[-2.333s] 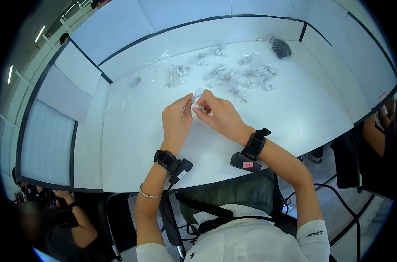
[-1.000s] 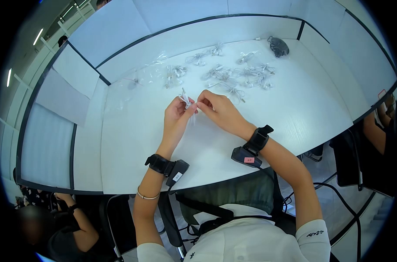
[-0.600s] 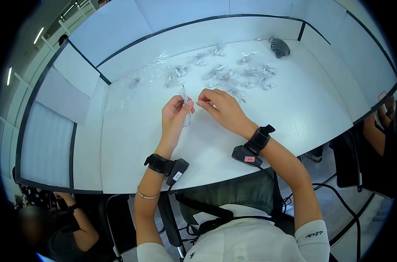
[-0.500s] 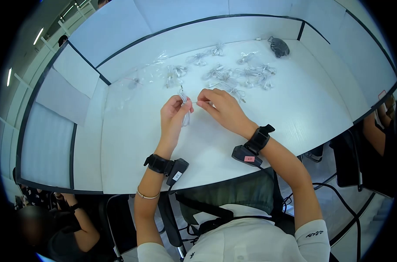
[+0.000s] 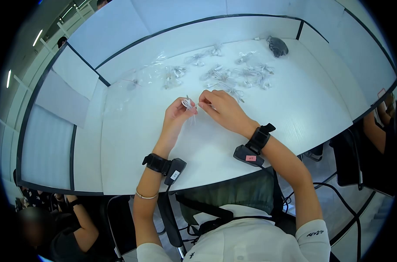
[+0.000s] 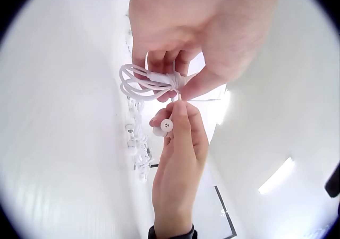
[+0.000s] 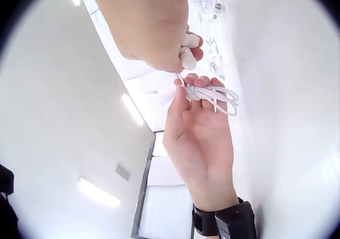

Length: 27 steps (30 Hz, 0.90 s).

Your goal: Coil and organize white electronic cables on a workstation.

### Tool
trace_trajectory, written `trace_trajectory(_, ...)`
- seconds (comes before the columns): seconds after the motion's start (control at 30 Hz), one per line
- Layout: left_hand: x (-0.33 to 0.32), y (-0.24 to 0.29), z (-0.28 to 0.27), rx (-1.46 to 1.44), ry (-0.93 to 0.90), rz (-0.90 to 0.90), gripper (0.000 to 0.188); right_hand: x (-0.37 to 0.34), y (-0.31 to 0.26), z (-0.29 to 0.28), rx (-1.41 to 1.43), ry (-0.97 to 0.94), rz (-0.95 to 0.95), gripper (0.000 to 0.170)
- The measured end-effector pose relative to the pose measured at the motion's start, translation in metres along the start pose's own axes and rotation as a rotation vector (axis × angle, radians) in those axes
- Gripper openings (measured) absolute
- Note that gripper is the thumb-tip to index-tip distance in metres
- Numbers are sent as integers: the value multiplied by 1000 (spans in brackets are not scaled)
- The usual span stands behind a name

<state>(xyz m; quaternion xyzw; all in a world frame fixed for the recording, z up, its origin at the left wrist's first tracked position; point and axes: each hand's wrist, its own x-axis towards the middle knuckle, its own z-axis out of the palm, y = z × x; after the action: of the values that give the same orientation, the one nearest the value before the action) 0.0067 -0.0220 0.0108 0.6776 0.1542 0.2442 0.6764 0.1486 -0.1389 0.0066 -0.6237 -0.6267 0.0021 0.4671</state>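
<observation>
A coiled white earphone cable (image 6: 141, 85) with a wrap around its middle is pinched between the thumb and fingers of the left hand (image 5: 176, 115). Loops of the cable (image 7: 220, 96) stick out past the fingertips in the right wrist view. Close beside it, the right hand (image 5: 227, 111) pinches a thin white strand of the cable. White earbuds (image 7: 188, 57) sit within the right hand's curled fingers; one earbud (image 6: 167, 125) shows its round face in the left wrist view. A short strand joins the two hands.
Several bundled white cables (image 5: 220, 76) lie in the middle and back of the white table (image 5: 137, 161). Clear plastic bags (image 5: 152, 65) lie at the back left, a dark grey pouch (image 5: 277, 46) at the back right. Low panels surround the table; another person sits at lower left.
The hands have moved from close together to slightly apart, with the strand between them. The left hand has turned, tilting the coil it holds. The right hand has barely moved lately.
</observation>
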Motion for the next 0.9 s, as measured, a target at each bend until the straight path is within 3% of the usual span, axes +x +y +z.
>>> trace_trajectory(0.4, -5, 4, 4, 62, 86, 33, 10, 2, -5, 1, -70, 9, -45, 9)
trace_trajectory(0.9, -7, 9, -4, 78, 51, -6, 9, 2, -3, -3, -165, 25, -71, 7)
